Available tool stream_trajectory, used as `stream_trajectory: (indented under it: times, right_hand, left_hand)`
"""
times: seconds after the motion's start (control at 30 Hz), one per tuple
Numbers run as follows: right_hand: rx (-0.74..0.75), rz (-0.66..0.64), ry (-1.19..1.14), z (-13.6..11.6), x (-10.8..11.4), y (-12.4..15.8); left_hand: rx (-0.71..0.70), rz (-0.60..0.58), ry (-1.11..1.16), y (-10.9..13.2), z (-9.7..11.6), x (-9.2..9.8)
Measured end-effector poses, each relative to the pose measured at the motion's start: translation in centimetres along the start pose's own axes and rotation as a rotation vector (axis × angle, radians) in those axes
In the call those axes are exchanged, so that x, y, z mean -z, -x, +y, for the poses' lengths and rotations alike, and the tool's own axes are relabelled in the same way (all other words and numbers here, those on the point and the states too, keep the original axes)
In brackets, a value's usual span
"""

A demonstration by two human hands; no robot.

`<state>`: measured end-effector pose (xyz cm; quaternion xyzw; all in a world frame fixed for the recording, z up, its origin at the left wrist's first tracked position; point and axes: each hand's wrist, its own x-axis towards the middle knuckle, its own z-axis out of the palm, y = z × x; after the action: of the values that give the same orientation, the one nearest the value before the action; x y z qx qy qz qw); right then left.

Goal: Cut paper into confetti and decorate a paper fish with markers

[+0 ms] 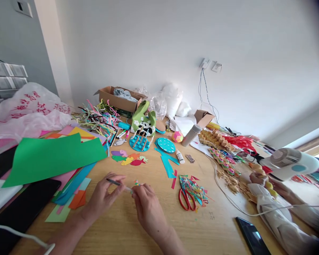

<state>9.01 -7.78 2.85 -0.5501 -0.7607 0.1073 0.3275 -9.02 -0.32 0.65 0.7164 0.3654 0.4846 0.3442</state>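
My left hand [103,196] is over the wooden table [138,226], fingers pinched round a thin grey stick [114,182] that looks like a pen or tool. My right hand [146,205] is just to its right, fingers curled at the stick's pale tip [129,190]; what it pinches is too small to name. Tiny coloured paper bits [137,183] lie just beyond the fingers.
Coloured paper sheets, a green one [53,156] on top, lie at left. Red-handled scissors [185,199] with paper scraps sit at right. Paper fish [129,158], teal cutouts [165,145], a glue bottle [179,156] and pipe cleaners [101,117] lie beyond. Another person's sleeve [276,212] is by a phone [251,235].
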Motion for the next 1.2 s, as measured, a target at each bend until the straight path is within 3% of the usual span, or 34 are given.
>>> stream_trajectory:
  times: [0.13,0.2,0.3,0.43,0.5,0.57,0.6,0.7,0.83,1.03,1.2]
  right_hand:
    - [0.019,0.026,-0.189,-1.6,-0.9,0.2]
    - [0.072,0.039,-0.331,-2.3,-0.6,0.1]
    - [0.156,0.050,-0.364,-3.2,-0.5,-0.2]
    - [0.152,0.065,-0.330,-3.0,-0.2,-0.8]
    - [0.116,0.147,-0.322,-1.7,0.5,-1.3]
    - [-0.013,0.287,-0.262,0.5,1.3,-2.0]
    - [-0.067,0.292,-0.189,1.9,1.5,-2.4]
    - [-0.090,0.120,0.080,5.9,1.4,-3.6]
    - [-0.033,-0.122,0.307,9.0,-0.4,-5.1]
    - [-0.130,-0.267,0.437,8.1,-2.0,-6.2]
    - [-0.180,-0.256,0.435,6.5,-1.9,-5.1]
  left_hand:
    - [0.438,-0.005,0.466,0.1,0.6,-0.2]
    - [0.548,-0.023,0.667,0.2,0.7,-0.2]
    - [0.627,-0.157,0.806,0.5,1.2,-0.3]
    - [0.628,-0.220,0.879,0.5,1.8,-0.3]
    - [0.605,-0.146,0.900,0.2,1.7,-0.3]
    - [0.590,0.003,0.832,-0.2,1.4,-0.2]
    - [0.583,0.092,0.766,-0.4,1.1,-0.2]
    - [0.572,0.278,0.616,-0.9,0.1,0.2]
    - [0.509,0.323,0.525,-0.9,-0.5,0.4]
    - [0.456,0.283,0.422,-0.8,-0.8,0.1]
    - [0.479,0.258,0.395,-0.9,-0.9,0.1]
